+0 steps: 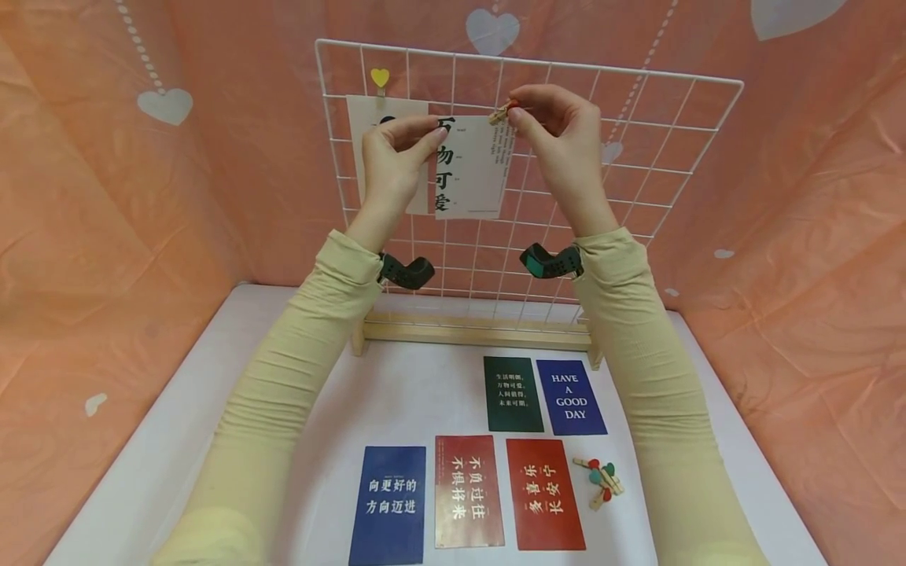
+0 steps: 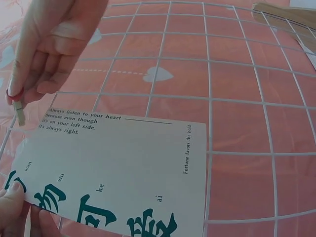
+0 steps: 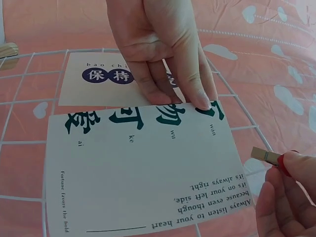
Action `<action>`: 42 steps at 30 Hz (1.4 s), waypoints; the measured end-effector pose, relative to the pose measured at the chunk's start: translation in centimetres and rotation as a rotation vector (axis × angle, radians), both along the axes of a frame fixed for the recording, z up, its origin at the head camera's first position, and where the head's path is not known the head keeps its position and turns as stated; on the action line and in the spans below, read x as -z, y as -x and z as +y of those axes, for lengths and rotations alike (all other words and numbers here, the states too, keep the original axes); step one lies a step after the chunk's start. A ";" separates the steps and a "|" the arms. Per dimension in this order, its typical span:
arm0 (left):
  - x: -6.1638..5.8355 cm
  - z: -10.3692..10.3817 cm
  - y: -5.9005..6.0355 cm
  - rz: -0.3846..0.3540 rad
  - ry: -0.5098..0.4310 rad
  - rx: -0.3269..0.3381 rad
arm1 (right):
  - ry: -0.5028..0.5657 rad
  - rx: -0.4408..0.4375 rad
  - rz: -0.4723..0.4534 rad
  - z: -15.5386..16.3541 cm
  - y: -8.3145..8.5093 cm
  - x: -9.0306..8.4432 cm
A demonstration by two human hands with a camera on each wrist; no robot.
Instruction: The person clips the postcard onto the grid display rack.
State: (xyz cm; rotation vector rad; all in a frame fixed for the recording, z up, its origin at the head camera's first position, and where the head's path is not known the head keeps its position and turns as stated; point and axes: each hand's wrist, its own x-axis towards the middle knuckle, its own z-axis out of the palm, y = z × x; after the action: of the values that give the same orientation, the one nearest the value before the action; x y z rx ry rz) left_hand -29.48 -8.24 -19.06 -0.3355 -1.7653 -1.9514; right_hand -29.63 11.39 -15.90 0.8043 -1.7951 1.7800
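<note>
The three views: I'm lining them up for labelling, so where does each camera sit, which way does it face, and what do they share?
Head: worn on the head, faces forward and down at the grid; both sleeves, left hand and right hand show.
Left wrist: looks across the card to the right hand pinching a peg; left fingers show.
Right wrist: looks at the left hand holding the card; right fingers show.
All share the card.

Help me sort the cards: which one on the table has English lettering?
The dark blue rectangular paper card reading HAVE A GOOD DAY, beside the dark green card; the others bear Chinese characters.
</note>
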 end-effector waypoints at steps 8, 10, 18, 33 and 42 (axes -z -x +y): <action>0.1 -0.1 0.5 0.045 0.032 -0.030 | -0.048 0.027 0.031 -0.9 -1.5 -1.4; 0.0 0.0 0.4 0.044 0.025 -0.026 | -0.056 0.036 0.042 -1.0 -1.6 -1.5; -0.2 0.0 0.6 0.038 0.039 -0.048 | -0.090 0.073 0.033 -1.2 -1.4 -2.0; -0.7 0.4 0.4 0.098 0.073 -0.123 | -0.256 0.230 0.110 -1.3 1.6 -1.7; -0.7 0.7 0.5 0.118 0.105 -0.155 | -0.339 0.309 0.135 -1.8 1.3 -2.3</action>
State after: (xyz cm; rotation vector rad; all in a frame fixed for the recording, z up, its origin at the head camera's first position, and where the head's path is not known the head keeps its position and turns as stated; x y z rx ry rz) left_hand -30.00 -7.55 -18.37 -0.3313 -1.7666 -1.7011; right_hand -30.96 9.57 -13.64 0.7048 -2.0300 1.2179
